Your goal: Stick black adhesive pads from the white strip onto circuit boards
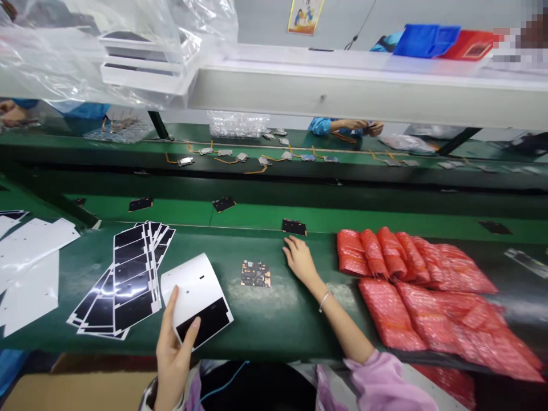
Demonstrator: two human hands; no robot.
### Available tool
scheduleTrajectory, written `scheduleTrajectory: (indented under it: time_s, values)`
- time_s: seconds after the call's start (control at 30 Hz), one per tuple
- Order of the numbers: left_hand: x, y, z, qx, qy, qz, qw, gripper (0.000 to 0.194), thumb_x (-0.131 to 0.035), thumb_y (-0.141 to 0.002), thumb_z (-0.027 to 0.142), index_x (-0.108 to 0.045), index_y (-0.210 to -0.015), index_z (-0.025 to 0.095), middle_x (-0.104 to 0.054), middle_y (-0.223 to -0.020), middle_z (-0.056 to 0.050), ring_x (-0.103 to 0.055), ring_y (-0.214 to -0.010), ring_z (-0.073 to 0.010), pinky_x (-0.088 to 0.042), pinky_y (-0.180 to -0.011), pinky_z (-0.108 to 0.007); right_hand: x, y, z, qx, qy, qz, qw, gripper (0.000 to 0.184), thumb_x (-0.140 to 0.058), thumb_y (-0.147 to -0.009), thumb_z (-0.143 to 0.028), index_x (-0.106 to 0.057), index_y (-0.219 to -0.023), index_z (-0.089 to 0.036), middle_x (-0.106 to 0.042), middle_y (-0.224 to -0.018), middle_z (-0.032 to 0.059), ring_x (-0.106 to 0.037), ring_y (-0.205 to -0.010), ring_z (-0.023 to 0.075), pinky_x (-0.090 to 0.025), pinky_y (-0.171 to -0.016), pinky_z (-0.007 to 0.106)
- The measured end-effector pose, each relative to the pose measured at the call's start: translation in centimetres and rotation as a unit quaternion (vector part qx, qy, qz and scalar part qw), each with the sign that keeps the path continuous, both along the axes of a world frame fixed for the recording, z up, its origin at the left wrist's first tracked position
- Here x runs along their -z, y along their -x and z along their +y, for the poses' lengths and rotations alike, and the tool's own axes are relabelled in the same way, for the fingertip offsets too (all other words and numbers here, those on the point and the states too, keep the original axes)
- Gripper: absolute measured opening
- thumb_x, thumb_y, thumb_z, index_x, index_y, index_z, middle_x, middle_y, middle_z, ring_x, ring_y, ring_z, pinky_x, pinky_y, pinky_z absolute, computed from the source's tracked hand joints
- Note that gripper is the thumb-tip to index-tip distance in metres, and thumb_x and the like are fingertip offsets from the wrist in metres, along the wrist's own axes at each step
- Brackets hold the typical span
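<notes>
Pinched in my left hand (173, 342) is a white backing sheet (192, 279), curled upward, with one black rectangular sticker (208, 322) left on its lower end. My right hand (300, 260) reaches across the bench, fingers stretched out, its fingertips just short of a black-covered board (294, 226) at the belt's near edge. I cannot tell whether the fingertips touch it. Between my hands a bare circuit board (256, 274) with dark and copper-coloured parts lies flat on the green mat.
Black sticker sheets (135, 274) fan out at left, beside white backing sheets (32, 268). Red bubble-wrap packs (411, 285) lie at right. Black boards (224, 204) sit on the green belt (252, 214). Beyond, small modules (225, 153) line another belt; a co-worker's hands (363, 127) work there.
</notes>
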State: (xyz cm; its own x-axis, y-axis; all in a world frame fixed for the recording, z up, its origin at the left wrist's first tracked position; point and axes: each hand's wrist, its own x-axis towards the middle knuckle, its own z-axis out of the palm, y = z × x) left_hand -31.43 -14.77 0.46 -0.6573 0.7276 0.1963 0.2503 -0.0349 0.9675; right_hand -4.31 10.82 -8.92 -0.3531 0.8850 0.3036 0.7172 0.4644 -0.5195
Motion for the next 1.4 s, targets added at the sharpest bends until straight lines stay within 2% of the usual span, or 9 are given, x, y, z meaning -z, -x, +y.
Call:
scheduleTrajectory:
  time_s: [0.17,0.3,0.37,0.47,0.6,0.7,0.9,1.07,1.4]
  values:
    - [-0.2,-0.9,-0.1,0.011,0.014,-0.007,1.0,0.069,-0.075,-0.087,0.037,-0.049,-0.15,0.032,-0.043,-0.162,-0.001,-0.03,-0.153,-0.0309,-0.02,-0.128,-0.045,-2.4,-0.5,2.8,0.061,0.023,0.055,0.996,0.04,-0.043,-0.101,-0.031,-0.065,-0.128,-0.011,-0.061,-0.131,0.0251,-0.055,-0.128,0.0373,-0.04,-0.11,0.062]
    - [0.5,-2.1,0.3,0.044,0.024,-0.041,0.998,0.07,-0.074,-0.088,0.036,-0.045,-0.152,0.035,-0.04,-0.163,-0.001,-0.031,-0.153,-0.0305,-0.025,-0.127,-0.044,-5.4,3.0,-5.5,-0.039,0.099,0.133,0.985,0.039,-0.043,-0.105,-0.041,-0.061,-0.134,-0.023,-0.07,-0.12,0.012,-0.067,-0.111,0.0247,-0.054,-0.099,0.043]
    - [0.9,-2.4,0.6,0.069,0.035,-0.066,0.995,0.071,-0.073,-0.088,0.036,-0.043,-0.152,0.036,-0.039,-0.164,-0.002,-0.036,-0.151,-0.0299,-0.03,-0.124,-0.042,-6.8,4.9,-10.7,-0.175,0.272,0.267,0.908,0.048,-0.05,-0.104,-0.043,-0.046,-0.149,-0.027,-0.072,-0.109,0.0075,-0.071,-0.095,0.0203,-0.058,-0.083,0.035]
    - [1.3,-2.3,1.1,0.143,0.061,-0.078,0.985,0.059,-0.072,-0.09,0.036,-0.052,-0.145,0.032,-0.05,-0.156,-0.005,-0.05,-0.142,-0.0276,-0.041,-0.117,-0.035,-8.2,6.8,-15.6,-0.158,0.321,0.384,0.851,0.058,-0.063,-0.099,-0.04,-0.041,-0.152,-0.028,-0.066,-0.08,-0.0018,-0.065,-0.071,0.0143,-0.053,-0.07,0.027]
    - [1.3,-2.0,1.1,0.215,0.101,-0.094,0.967,0.042,-0.07,-0.091,0.035,-0.059,-0.131,0.026,-0.074,-0.115,-0.004,-0.072,-0.097,-0.0174,-0.056,-0.083,-0.021,-8.3,6.8,-15.9,-0.11,0.234,0.402,0.878,0.036,-0.065,-0.098,-0.032,-0.06,-0.132,-0.026,-0.063,-0.075,-0.0031,-0.062,-0.068,0.0126,-0.051,-0.067,0.024]
    - [1.1,-2.2,1.0,0.192,0.113,-0.081,0.972,0.034,-0.072,-0.09,0.036,-0.062,-0.12,0.022,-0.077,-0.082,0.001,-0.068,-0.063,-0.0122,-0.051,-0.059,-0.017,-8.6,6.0,-15.0,-0.135,0.149,0.349,0.915,0.02,-0.066,-0.097,-0.023,-0.069,-0.117,-0.025,-0.069,-0.084,0.0006,-0.065,-0.073,0.0142,-0.053,-0.07,0.026]
    - [-0.7,-2.8,1.5,0.183,0.074,0.11,0.974,0.005,-0.069,-0.091,0.027,-0.07,-0.093,0.023,-0.08,-0.083,0.0,-0.076,-0.071,-0.0154,-0.056,-0.069,-0.018,-11.4,6.2,-15.7,-0.132,-0.105,0.221,0.961,0.023,-0.068,-0.093,-0.015,-0.073,-0.112,-0.026,-0.066,-0.119,0.0124,-0.061,-0.109,0.0273,-0.053,-0.09,0.045]
    - [-1.6,-2.7,1.5,0.205,0.049,0.207,0.955,0.011,-0.063,-0.093,0.019,-0.071,-0.087,0.023,-0.071,-0.063,0.004,-0.065,-0.05,-0.0098,-0.048,-0.056,-0.015,-12.9,7.2,-15.8,-0.27,-0.079,0.2,0.938,0.022,-0.061,-0.098,-0.011,-0.069,-0.113,-0.025,-0.074,-0.099,0.005,-0.061,-0.097,0.0236,-0.049,-0.085,0.042]
    - [-1.2,-2.5,1.2,0.18,0.06,0.173,0.966,0.022,-0.063,-0.095,0.023,-0.069,-0.073,0.022,-0.067,-0.059,0.004,-0.059,-0.048,-0.0084,-0.042,-0.055,-0.017,-13.2,7.4,-15.4,-0.316,0.089,0.262,0.908,0.021,-0.052,-0.104,-0.016,-0.069,-0.112,-0.025,-0.069,-0.094,0.0048,-0.059,-0.087,0.0195,-0.051,-0.078,0.035]
